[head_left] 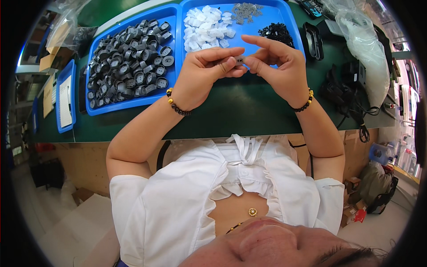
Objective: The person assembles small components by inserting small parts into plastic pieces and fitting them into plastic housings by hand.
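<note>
Above the front of the trays, my two hands meet around a small grey plastic part (239, 60). My left hand (202, 73) is closed, pinching the part between thumb and fingers. From the other side, my right hand (282, 64) has its thumb tip at the part and its middle finger curled in near the thumb; the index finger stretches out above. Fingers cover most of the part, so its details are hidden. Behind my hands is a blue tray (179, 40) with white translucent pieces (204, 27), small grey clips (247, 12) and tiny black parts (276, 33).
On the left, another blue tray (103, 110) holds many dark grey caps (129, 62). A small blue tray with a white notepad (65, 102) lies further left. At right are a black plastic case (313, 41), a black adapter with cables (354, 73) and clear plastic bags (362, 53).
</note>
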Demonstrator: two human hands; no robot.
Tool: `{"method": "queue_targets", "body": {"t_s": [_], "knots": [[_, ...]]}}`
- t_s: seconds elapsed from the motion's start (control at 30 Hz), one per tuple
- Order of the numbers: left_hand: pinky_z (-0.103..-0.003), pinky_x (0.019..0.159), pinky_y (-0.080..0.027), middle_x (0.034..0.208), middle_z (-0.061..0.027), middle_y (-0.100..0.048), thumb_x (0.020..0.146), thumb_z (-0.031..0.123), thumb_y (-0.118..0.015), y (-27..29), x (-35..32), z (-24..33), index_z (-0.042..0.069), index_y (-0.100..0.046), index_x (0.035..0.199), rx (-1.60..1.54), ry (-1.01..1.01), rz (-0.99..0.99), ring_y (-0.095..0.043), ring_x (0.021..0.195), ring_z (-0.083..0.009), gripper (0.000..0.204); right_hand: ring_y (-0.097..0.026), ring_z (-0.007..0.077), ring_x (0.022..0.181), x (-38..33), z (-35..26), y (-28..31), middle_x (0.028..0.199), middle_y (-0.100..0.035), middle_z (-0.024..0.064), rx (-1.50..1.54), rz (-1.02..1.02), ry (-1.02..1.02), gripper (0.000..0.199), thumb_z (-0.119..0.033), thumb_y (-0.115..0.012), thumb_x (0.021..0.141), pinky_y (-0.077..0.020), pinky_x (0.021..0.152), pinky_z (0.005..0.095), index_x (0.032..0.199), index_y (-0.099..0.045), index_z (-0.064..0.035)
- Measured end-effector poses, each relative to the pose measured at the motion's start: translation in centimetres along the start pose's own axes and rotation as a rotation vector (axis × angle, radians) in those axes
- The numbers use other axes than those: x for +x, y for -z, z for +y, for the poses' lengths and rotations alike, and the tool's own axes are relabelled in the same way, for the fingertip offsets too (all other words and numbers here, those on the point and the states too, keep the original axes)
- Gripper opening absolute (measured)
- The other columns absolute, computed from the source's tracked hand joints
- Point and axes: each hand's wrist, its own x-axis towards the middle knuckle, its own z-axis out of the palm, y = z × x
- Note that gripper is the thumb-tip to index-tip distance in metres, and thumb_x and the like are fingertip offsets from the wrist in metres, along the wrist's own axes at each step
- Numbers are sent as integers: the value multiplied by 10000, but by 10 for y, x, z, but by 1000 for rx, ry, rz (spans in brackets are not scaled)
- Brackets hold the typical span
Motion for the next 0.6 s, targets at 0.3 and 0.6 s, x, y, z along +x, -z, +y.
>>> {"method": "queue_targets", "body": {"t_s": [0.3, 0.6], "knots": [[-277, 875, -556, 1052, -108, -675, 930, 44, -618, 0, 0, -2, -38, -638, 1182, 1, 21, 4, -682, 945, -185, 266, -664, 68, 637, -3, -2, -8, 726, -716, 46, -153, 91, 117, 340, -62, -730, 803, -491, 595, 192, 1137, -710, -122], [-270, 877, -554, 1067, -116, -670, 935, 36, -608, 1, 1, -3, -42, -638, 1176, 1, 41, 10, -679, 946, -176, 255, -653, 47, 687, -3, -4, -6, 784, -718, 35, -213, 56, 112, 351, -15, -720, 821, -509, 630, 181, 1165, -695, -81]]}}
